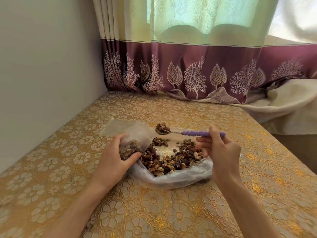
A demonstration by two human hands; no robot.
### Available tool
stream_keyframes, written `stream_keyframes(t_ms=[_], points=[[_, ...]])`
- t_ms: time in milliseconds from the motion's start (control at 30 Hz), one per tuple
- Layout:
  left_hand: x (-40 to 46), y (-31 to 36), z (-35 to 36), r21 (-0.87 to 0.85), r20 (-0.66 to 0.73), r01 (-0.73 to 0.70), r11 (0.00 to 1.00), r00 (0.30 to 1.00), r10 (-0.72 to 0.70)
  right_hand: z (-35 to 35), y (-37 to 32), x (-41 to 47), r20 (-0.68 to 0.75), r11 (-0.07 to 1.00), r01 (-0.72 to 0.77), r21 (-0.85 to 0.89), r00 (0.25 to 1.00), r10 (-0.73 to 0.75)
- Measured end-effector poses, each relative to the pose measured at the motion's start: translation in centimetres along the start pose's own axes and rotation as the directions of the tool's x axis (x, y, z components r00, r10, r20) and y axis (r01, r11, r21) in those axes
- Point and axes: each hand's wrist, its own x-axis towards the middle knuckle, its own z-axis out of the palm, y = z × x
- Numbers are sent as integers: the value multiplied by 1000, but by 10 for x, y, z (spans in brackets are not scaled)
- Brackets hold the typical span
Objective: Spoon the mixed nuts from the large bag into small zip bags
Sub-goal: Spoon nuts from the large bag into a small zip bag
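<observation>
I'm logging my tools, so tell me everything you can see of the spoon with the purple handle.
The metal spoon with a ribbed purple plastic handle lies roughly level above the large clear plastic bag of mixed nuts. Its bowl is heaped with nuts and points left toward the small clear zip bag. The right hand pinches the handle's far end.

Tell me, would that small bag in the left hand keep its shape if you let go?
Probably not. The small bag is thin film, its top creased and leaning, so likely floppy. The nuts sit low where the left hand holds it, so it would likely slump. Its mouth looks open, so it might spill.
</observation>
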Motion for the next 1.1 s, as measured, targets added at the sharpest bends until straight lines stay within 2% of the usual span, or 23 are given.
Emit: stream_keyframes(t_ms=[167, 433, 667, 800, 967, 1100], points=[[0, 0, 0, 2, 0, 16, 1000, 1000, -16, 5, -4, -4, 37, 995, 88, 56, 995, -90], [0, -2, 2, -41, 4, 32, 999, 999, -32, 19, -9, -24, 313, 987, 132, 96, 937, -155], [1, 1, 1, -107, -40, 1, 994, 999, -5, 20, -6, -24, 416, 986, 140, 86, 894, -164], [1, -1, 1, -130, -52, 9, 991, 999, -16, 19, -3, -22, 424, 985, 145, 94, 889, -171], [1, 0, -1, -171, -78, 2, 985, 997, -16, 15, -2, -16, 378, 977, 105, 186, 910, -170], [1, 3, -4, -248, -116, -5, 969, 993, -25, 9, 0, -7, 152, 969, 102, 227, 979, -139]])
